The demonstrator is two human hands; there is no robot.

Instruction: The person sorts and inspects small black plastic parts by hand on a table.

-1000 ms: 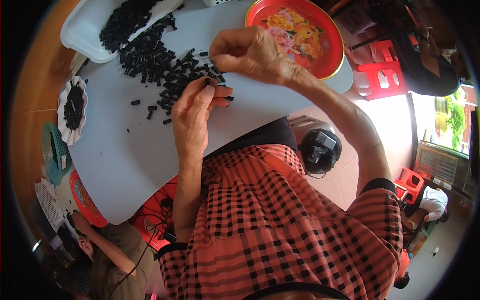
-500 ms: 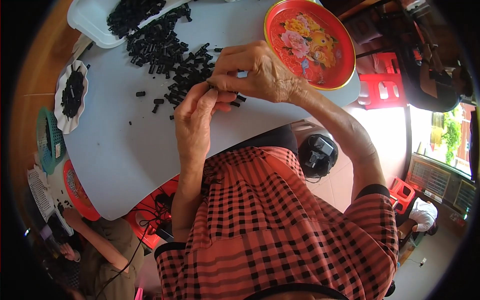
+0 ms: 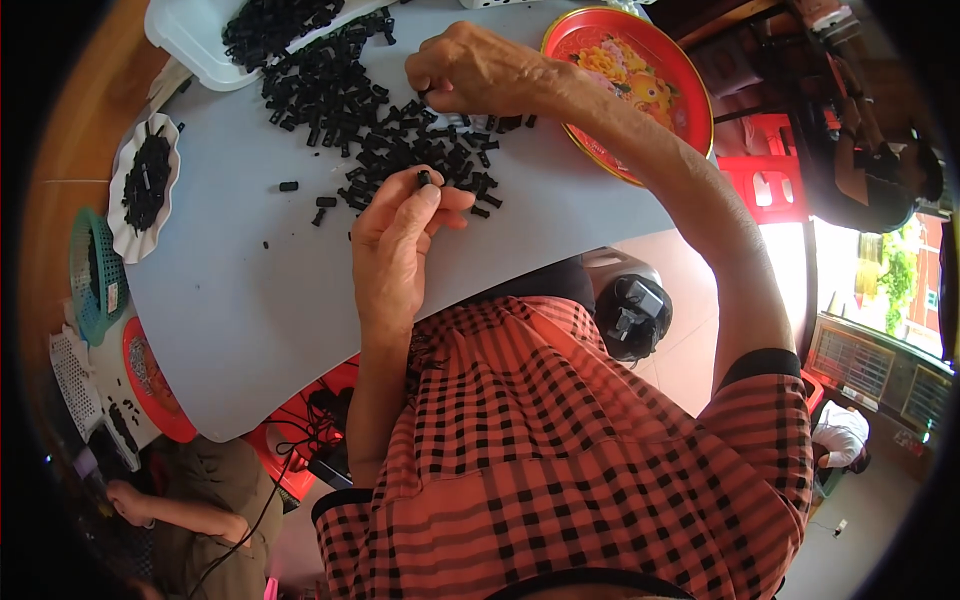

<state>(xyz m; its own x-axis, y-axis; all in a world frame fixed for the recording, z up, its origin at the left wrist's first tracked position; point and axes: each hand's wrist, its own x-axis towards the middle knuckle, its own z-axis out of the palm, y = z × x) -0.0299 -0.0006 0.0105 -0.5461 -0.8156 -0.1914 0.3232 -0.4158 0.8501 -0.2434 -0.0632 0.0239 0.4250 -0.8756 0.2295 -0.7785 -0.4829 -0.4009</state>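
My left hand (image 3: 393, 240) pinches a small black plastic part (image 3: 425, 179) upright between thumb and fingertips, just over the near edge of a heap of similar black parts (image 3: 385, 140). Farther off, my right hand (image 3: 482, 72) is raised over the far right side of that heap with its fingers curled together. A dark bit shows at its fingertips, too small to name. Beneath this hand lies something whitish (image 3: 462, 121), mostly covered. A few loose black pieces (image 3: 289, 186) lie left of the heap on the pale grey table (image 3: 240, 300).
A red round tray (image 3: 700, 125) with a flower print sits at the right, under my right forearm. A white tub (image 3: 190, 50) of black parts stands far left, above a scalloped white dish (image 3: 127, 215) and a green basket (image 3: 90, 290). Another person's arm (image 3: 190, 515) is at lower left.
My right hand has left my left hand and moved away over the far part of the heap. My left hand stays nearly in place, the black part now visible in its fingertips.
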